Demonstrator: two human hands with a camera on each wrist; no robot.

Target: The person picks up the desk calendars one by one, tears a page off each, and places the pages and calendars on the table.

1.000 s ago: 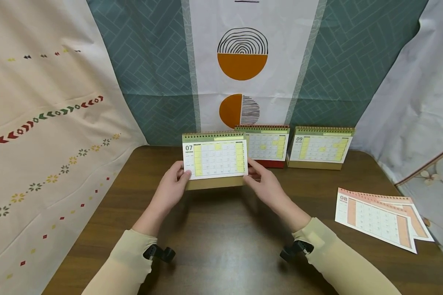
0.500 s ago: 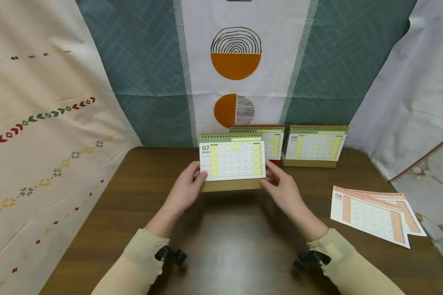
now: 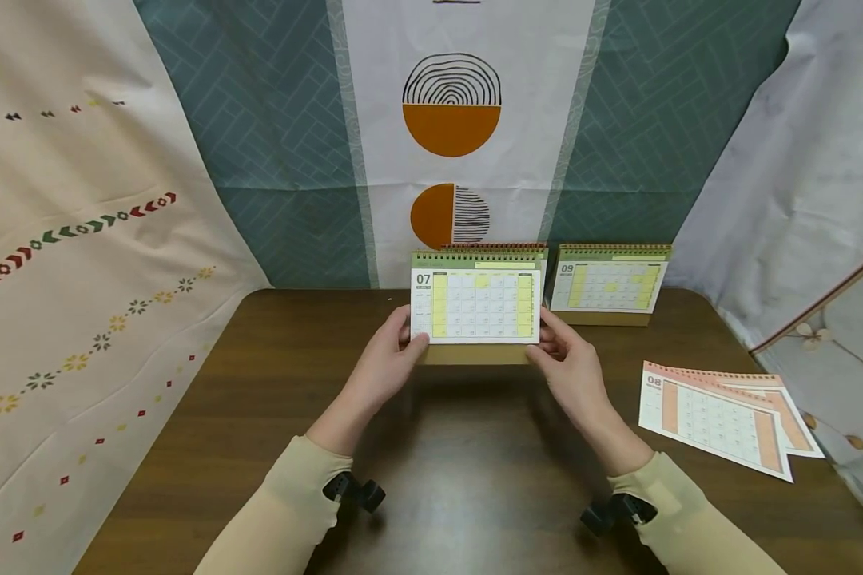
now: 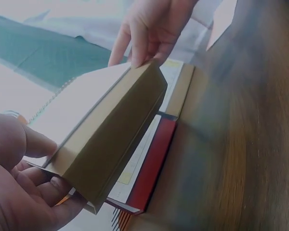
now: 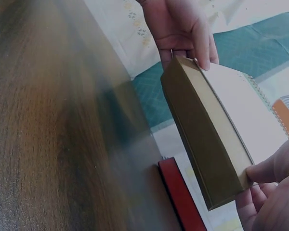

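Note:
A green and yellow desk calendar [image 3: 476,307] showing month 07 is held up off the table between both hands. My left hand [image 3: 391,361] grips its left edge and my right hand [image 3: 568,363] grips its right edge. In the left wrist view the calendar's brown base [image 4: 115,139] runs from my left hand [image 4: 24,187] to the right hand [image 4: 149,29]. The right wrist view shows the same base [image 5: 202,139] from the other side. Behind it stands a calendar with a red base [image 4: 151,168], mostly hidden.
Another green calendar showing 09 [image 3: 610,283] stands at the back right of the brown table [image 3: 446,463]. Loose pink calendar sheets [image 3: 719,415] showing 08 lie at the right. Patterned cloths hang behind and at both sides.
Both hands have carried the 07 calendar to the right and slightly back, so it now stands in front of the red-based calendar and hides it.

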